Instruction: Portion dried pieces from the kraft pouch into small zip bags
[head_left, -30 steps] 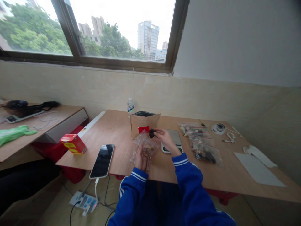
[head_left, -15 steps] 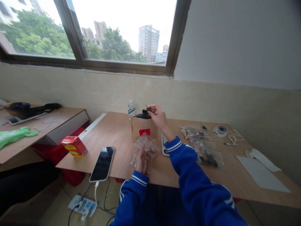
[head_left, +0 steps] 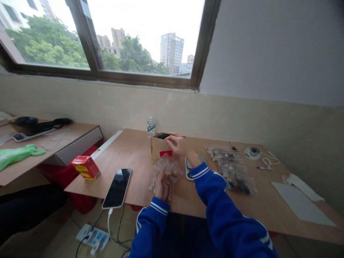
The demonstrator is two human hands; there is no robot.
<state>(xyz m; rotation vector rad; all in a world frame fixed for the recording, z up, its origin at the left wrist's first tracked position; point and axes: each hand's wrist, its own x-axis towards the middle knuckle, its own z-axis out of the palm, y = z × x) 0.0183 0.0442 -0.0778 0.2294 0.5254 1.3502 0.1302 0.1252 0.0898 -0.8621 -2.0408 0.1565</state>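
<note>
My left hand grips a clear zip bag of brown bits, upright on the wooden table near its front edge. My right hand reaches forward to the open top of a brown paper pouch with a red label, fingers at its mouth. I cannot tell whether anything is between those fingers. A small digital scale lies just right of the zip bag, partly hidden by my right arm.
Several filled zip bags lie to the right, with a tape roll, white cable and paper sheet beyond. A water bottle stands behind the pouch. A phone and a red box sit at the left edge.
My right hand carried a dark piece from the zip bag up over the brown pouch and has now lowered to the pouch's mouth. The left hand kept holding the zip bag.
</note>
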